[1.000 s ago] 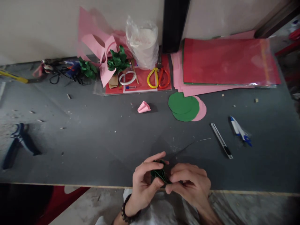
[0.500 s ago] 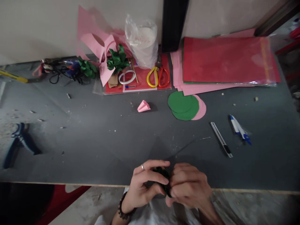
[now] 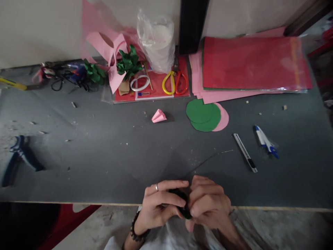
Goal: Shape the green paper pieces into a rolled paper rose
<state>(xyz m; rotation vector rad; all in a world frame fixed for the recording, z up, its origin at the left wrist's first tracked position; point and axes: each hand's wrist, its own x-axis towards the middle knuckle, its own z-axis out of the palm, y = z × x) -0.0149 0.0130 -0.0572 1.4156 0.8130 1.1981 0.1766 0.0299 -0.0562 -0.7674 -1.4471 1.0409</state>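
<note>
Both hands meet at the near edge of the grey table [image 3: 104, 163]. My left hand [image 3: 156, 208], with a ring and a bead bracelet, and my right hand [image 3: 208, 205] are closed together around a small folded green paper piece [image 3: 180, 203]. Most of that piece is hidden by my fingers. Farther back lie a small pink paper cone [image 3: 158, 116] and stacked green paper circles [image 3: 203, 114] over a pink circle [image 3: 224, 119].
A utility knife [image 3: 246, 158] and a blue-white pen-like tool [image 3: 265, 141] lie to the right. At the back are red and pink paper sheets [image 3: 252, 64], scissors [image 3: 174, 82], a tape ring [image 3: 139, 83], a plastic bag [image 3: 156, 40], green paper flowers [image 3: 127, 64] and cut pink paper [image 3: 109, 48].
My hands have drawn a little closer to the table edge and closed more tightly over the green piece; less of it shows now. Nothing else on the table moved.
</note>
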